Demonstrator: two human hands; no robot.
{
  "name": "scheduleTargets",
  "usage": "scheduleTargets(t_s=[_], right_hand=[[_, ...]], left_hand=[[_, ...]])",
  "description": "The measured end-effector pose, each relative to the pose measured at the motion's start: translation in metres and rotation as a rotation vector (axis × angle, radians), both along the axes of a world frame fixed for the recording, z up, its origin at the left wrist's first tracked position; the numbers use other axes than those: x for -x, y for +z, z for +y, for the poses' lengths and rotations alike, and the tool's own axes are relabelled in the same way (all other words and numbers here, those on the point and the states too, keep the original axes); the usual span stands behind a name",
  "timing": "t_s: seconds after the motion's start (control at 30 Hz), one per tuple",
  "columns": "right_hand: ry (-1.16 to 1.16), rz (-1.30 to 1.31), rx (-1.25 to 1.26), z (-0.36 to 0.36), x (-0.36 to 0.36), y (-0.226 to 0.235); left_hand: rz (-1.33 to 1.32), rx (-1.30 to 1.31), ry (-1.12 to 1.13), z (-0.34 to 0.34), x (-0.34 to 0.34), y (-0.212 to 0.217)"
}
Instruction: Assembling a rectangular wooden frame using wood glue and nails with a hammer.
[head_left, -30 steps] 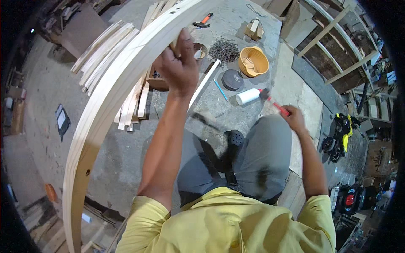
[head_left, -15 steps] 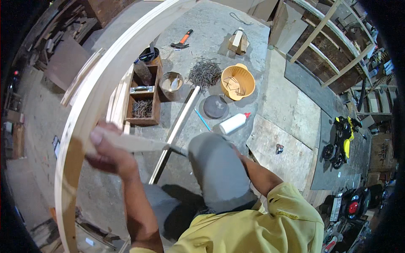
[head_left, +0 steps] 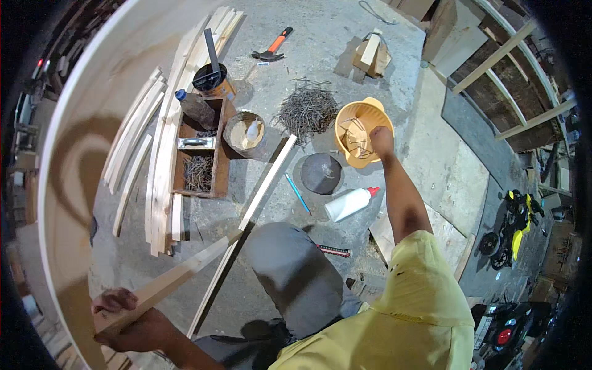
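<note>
My left hand [head_left: 132, 320] is closed around one end of a straight wooden strip [head_left: 179, 269] at the lower left. That end meets the inner face of a large curved wooden piece [head_left: 69, 240], which arches up the left side. The strip's other end lies over a second long, pale strip [head_left: 268, 182] on the floor. My right hand [head_left: 382, 140] reaches to the right inner side of a yellow plastic basin [head_left: 367, 108] with several nails in it. Its fingers look curled downward; whatever they grip is hidden.
Around the basin are a nail pile [head_left: 306, 110], a dark round disc [head_left: 321, 173], a white glue bottle [head_left: 348, 205], a blue pencil [head_left: 297, 192] and a hammer [head_left: 273, 46]. Farther left stand a wooden toolbox [head_left: 220, 176] and curved wood strips [head_left: 132, 132]. A red cutter [head_left: 333, 250] lies beside my knee.
My right arm has stretched forward from beside my knee to the basin. My left hand has moved down and left with the strip, and the curved piece now appears farther left.
</note>
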State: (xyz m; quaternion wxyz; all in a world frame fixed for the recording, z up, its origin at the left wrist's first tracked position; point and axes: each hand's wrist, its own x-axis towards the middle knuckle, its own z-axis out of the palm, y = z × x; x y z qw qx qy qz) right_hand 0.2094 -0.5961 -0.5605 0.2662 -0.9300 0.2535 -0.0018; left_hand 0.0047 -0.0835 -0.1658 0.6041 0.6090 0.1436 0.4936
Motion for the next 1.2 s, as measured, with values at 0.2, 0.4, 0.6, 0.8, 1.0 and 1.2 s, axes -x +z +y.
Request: scheduleTargets(t_s=[0.2,0.4,0.6,0.8,1.0,1.2], right_hand=[[-0.02,0.313,0.087,0.025,-0.006,-0.027],[-0.04,0.416,0.096,0.02,-0.013,-0.028],[0.036,0.19,0.094,0.025,-0.036,-0.036],[0.045,0.133,0.006,0.036,-0.042,-0.05],[-0.23,-0.058,0.003,0.022,-0.043,-0.051],[-0.083,-0.017,0.05,0.015,-0.048,-0.079]], left_hand=[[0.007,-0.152,0.039,-0.01,0.0,-0.002],[0.023,-0.093,-0.05,-0.013,-0.006,0.008],[0.005,-0.113,0.113,-0.023,-0.009,0.001],[0.029,-0.141,0.115,-0.017,-0.011,0.008],[-0.022,-0.18,0.254,-0.031,-0.01,-0.001],[-0.021,-0.163,-0.073,-0.012,-0.004,0.004]])
